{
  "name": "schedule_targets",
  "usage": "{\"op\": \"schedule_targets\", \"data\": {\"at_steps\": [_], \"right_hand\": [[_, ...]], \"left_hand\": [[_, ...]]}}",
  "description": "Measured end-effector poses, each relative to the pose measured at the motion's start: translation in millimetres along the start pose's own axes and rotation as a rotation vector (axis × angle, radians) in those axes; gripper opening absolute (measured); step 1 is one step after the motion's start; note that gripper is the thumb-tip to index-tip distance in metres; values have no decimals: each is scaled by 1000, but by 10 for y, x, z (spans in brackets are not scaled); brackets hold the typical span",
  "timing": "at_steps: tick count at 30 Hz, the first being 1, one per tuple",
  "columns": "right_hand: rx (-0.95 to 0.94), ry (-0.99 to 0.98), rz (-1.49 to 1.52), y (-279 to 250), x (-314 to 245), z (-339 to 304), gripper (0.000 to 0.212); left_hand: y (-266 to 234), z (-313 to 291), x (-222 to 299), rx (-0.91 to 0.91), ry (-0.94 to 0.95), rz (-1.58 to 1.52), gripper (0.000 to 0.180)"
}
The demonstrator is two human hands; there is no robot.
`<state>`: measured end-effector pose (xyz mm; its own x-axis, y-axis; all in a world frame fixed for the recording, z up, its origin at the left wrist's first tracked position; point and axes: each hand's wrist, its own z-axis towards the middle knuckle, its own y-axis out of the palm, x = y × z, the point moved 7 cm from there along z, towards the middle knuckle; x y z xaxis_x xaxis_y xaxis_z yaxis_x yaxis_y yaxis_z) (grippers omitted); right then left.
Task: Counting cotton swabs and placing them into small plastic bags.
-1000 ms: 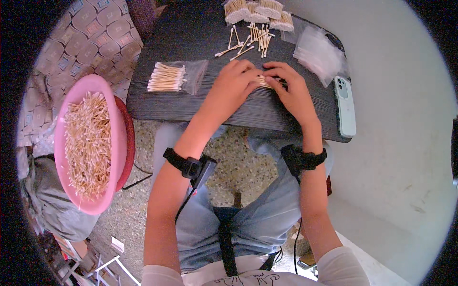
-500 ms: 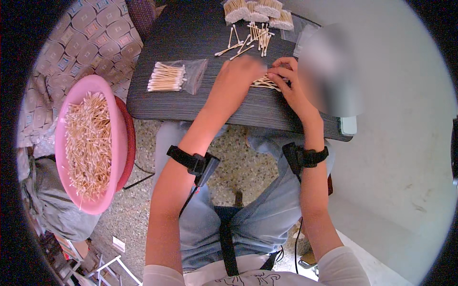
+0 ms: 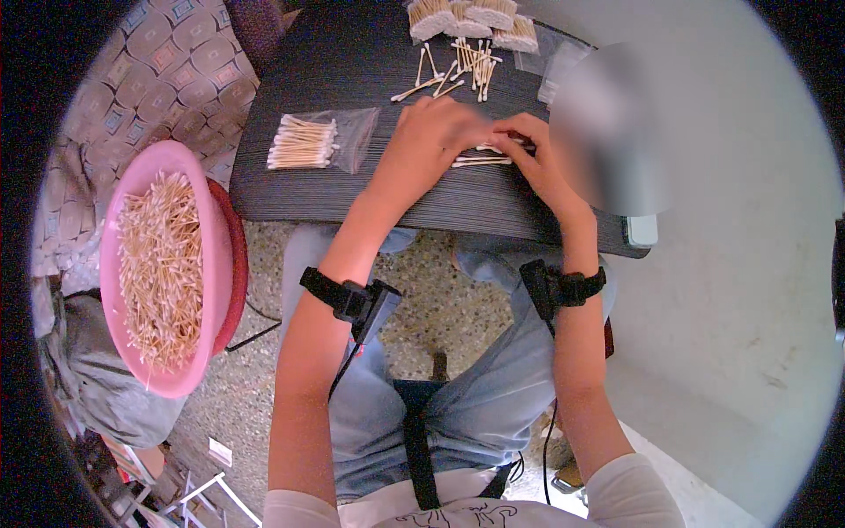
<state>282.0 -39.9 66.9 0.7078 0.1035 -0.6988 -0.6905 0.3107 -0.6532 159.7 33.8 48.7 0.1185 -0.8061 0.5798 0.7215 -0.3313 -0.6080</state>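
Observation:
Several cotton swabs (image 3: pixel 481 162) lie in a small group on the dark table between my two hands. My left hand (image 3: pixel 431 139) reaches over the group from the left, its fingers curled in and closed on swabs, the fingertips partly blurred. From the right, my right hand (image 3: pixel 539 163) closes thumb and fingers at the right ends of the same swabs. Just beyond my hands lie loose swabs (image 3: pixel 479 66), scattered and crossing. To the left, a neat bundle of swabs (image 3: pixel 302 142) rests on a clear plastic bag (image 3: pixel 355 139).
At the table's (image 3: pixel 370 198) far edge sit several packed swab bundles (image 3: pixel 471 19), with clear bags (image 3: pixel 563 66) beside them. Left of the table stands a pink basin (image 3: pixel 220 290) full of loose swabs. A blurred object (image 3: pixel 607 132) and a pale wall (image 3: pixel 739 229) border the right side.
My left hand has shifted slightly left, and more of the swabs between my hands shows. The right hand's fingers have drawn closer together. The view has moved slightly.

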Motion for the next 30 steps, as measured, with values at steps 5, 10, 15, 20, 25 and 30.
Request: {"op": "schedule_targets", "data": {"at_steps": [5, 10, 15, 20, 25, 30], "right_hand": [[88, 36, -45, -14, 72, 5, 14], [164, -154, -134, -22, -10, -3, 15], [62, -98, -146, -6, 62, -11, 16], [20, -41, -112, 3, 82, 13, 14], [154, -124, -194, -24, 48, 20, 14], [145, -92, -166, -22, 46, 37, 18]], "left_hand": [[65, 43, -32, 0, -20, 66, 18], [65, 59, -7, 54, 12, 108, 17], [37, 64, -37, 42, -116, -50, 16], [3, 31, -54, 20, 0, 0, 18], [34, 55, -17, 66, -24, 122, 16], [-19, 50, 44, 122, -11, 136, 19]]}}
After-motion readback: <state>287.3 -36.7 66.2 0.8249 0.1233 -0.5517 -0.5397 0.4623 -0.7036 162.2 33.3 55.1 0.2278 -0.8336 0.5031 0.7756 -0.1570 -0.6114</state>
